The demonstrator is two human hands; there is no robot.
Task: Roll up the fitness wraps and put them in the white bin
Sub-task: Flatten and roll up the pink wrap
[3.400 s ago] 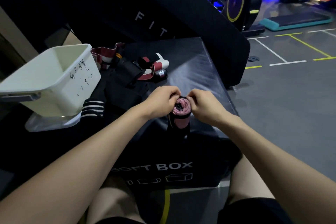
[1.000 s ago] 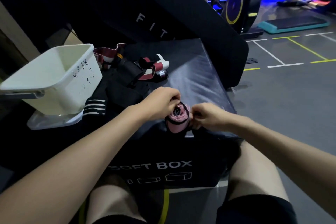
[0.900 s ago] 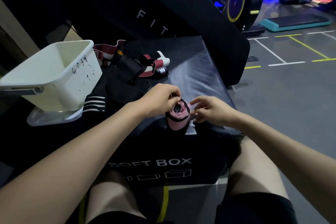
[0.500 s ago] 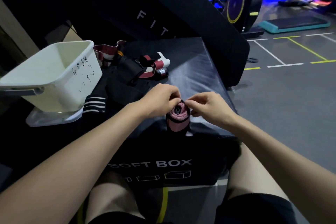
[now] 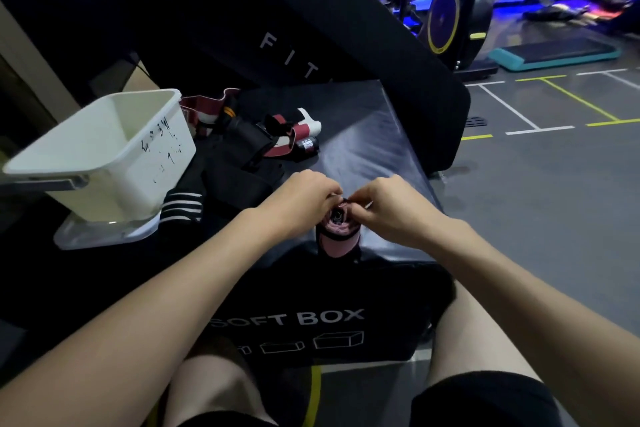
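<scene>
A pink and black fitness wrap point(image 5: 337, 236), rolled into a short cylinder, stands on end near the front edge of the black soft box point(image 5: 374, 149). My left hand point(image 5: 301, 199) grips its left side with curled fingers. From the right, my right hand point(image 5: 384, 208) pinches the roll's top edge. The white bin point(image 5: 104, 152) stands at the left, open and tilted, with nothing visible inside. Behind my hands lies a loose heap of red, white and black wraps point(image 5: 273, 139).
A clear lid point(image 5: 100, 236) lies under the bin. A black padded block marked FIT point(image 5: 311, 38) leans across the back of the box. Grey gym floor with painted lines point(image 5: 536, 184) and exercise machines are to the right. My knees sit below the box front.
My right hand let go for a moment, then came back and pinches the top of the roll again. The roll stays in my left hand's grip, in about the same place.
</scene>
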